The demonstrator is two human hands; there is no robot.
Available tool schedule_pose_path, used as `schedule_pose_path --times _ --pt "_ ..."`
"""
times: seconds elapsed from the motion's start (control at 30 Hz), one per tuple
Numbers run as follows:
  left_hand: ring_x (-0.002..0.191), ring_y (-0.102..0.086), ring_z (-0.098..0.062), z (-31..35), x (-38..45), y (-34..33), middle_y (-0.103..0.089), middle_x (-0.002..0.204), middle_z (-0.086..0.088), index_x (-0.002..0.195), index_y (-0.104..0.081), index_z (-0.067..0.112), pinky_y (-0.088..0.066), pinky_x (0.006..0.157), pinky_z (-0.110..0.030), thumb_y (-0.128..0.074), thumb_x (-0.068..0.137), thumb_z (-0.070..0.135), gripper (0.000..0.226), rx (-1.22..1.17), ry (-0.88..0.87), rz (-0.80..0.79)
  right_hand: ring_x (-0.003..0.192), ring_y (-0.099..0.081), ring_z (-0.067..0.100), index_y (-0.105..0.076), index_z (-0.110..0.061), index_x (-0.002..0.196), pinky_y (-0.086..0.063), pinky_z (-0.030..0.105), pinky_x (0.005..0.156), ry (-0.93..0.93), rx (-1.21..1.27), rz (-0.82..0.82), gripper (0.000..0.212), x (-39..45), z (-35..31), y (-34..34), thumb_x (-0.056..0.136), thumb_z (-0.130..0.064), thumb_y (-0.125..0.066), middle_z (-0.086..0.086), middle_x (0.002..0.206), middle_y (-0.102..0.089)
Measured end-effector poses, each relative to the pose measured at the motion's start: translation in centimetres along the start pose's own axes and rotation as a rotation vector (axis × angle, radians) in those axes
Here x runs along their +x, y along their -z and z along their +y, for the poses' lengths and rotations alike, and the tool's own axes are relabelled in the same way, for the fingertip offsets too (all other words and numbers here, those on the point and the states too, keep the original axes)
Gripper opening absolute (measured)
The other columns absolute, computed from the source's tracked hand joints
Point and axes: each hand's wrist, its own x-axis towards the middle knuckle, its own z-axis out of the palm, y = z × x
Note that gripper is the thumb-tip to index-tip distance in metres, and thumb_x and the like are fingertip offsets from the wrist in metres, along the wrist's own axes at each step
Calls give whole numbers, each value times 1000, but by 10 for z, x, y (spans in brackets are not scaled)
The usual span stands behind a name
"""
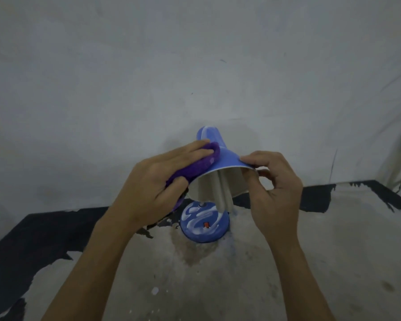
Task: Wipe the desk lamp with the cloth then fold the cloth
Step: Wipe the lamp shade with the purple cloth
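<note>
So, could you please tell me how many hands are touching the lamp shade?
2: the left hand presses the cloth on the lamp shade; the right hand pinches its rim.

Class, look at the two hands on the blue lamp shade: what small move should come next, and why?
Probably slide the purple cloth further round the shade. The left hand presses the cloth against only the shade's left side, while the right hand pinches the rim to steady it. The base still shows white streaks, so wiping looks unfinished.
</note>
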Motion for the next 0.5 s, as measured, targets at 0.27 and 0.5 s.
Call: schedule_pose_path --times 0.27,0.5 --pt "147 -36 0 -23 18 -1 -36 160 22 152 -43 36 -40 117 -40 -42 90 9 67 101 103 -112 96 -65 13 -69 -15 101 -54 24 78 3 7 1 29 0 -2 -1 89 12 -65 3 99 -67" --pt "144 -45 -17 -42 19 -20 -19 167 18 160 -24 33 -53 101 -43 -42 101 17 64 224 53 -64 98 -66 14 -69 -17 103 -57 32 78 -5 21 1 30 1 -1 3 90 10 -65 4 101 -68"
